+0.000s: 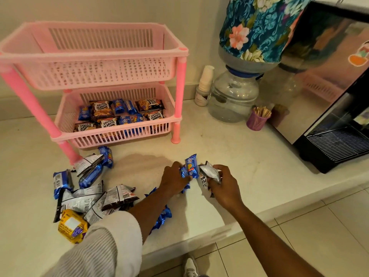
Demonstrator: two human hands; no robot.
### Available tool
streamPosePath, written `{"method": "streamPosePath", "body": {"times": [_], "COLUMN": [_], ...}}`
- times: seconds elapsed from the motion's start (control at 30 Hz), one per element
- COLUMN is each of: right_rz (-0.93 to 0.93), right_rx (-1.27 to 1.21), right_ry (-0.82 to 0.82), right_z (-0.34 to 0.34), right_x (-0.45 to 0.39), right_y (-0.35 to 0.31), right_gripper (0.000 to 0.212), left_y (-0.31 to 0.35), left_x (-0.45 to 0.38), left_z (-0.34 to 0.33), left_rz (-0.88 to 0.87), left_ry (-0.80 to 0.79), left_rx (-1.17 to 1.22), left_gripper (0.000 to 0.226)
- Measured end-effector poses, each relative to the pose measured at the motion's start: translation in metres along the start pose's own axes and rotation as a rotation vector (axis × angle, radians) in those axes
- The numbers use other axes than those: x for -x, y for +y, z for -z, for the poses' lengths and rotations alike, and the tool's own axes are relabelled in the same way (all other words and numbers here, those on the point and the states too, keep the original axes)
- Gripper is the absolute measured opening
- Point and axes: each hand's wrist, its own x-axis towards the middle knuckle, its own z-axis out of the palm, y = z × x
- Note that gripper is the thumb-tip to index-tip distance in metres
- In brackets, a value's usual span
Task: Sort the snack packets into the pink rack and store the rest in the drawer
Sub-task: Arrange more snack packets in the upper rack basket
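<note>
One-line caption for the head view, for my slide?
Both hands hold snack packets, left hand blue, right hand silver, before the pink rack.

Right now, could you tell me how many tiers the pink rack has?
2: an empty upper tier and a lower tier holding snack packets, both on the pink rack.

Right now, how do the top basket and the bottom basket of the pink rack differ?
The top basket holds nothing visible; the bottom basket holds peanut and blue packets. The top basket looks larger and nearer the camera; the bottom basket sits just above the counter. Both are pink slotted plastic.
</note>
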Motion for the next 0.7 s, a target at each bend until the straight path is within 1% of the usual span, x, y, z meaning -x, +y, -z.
{"method": "streamPosePath", "body": {"times": [0.1, 0.17, 0.23, 0.3, 0.43, 0.5, 0.57, 0.63, 0.7], "right_rz": [-0.233, -0.396, -0.537, -0.569, -0.473, -0.401, -0.338, -0.303, -0.279], "right_rx": [-0.455, -0.765, -1.069, -1.218, -1.292, -1.276, -1.213, -1.110, -1.048], "right_ry": [-0.065, -0.187, -0.332, -0.455, -0.630, -0.702, -0.746, -0.774, -0.802], "right_z": [0.009, 0.019, 0.028, 0.033, 0.028, 0.022, 0.014, 0.007, 0.003], "right_x": [-0.015, -0.026, -0.036, -0.044, -0.062, -0.068, -0.073, -0.078, -0.082], "right_y": [-0.013, -0.018, -0.021, -0.024, -0.040, -0.052, -0.063, -0.073, -0.083], "right_gripper": [0.026, 0.027, 0.035, 0.040, 0.054, 0.063, 0.071, 0.065, 0.050], "left_y": [-0.002, -0.002, -0.001, 0.002, 0.024, 0.038, 0.051, 0.063, 0.070], "left_x": [-0.006, -0.010, -0.013, -0.017, -0.021, -0.021, -0.019, -0.016, -0.013], "left_z": [0.001, 0.003, 0.006, 0.014, 0.043, 0.056, 0.065, 0.068, 0.069], "left_rz": [0.055, 0.107, 0.174, 0.245, 0.340, 0.339, 0.307, 0.252, 0.189], "left_ry": [-0.013, -0.011, 0.023, 0.054, 0.076, 0.092, 0.114, 0.119, 0.148], "left_rx": [0.026, 0.083, 0.184, 0.328, 0.613, 0.758, 0.854, 0.898, 0.881], "left_gripper": [0.059, 0.057, 0.049, 0.036, 0.016, 0.021, 0.027, 0.024, 0.019]}}
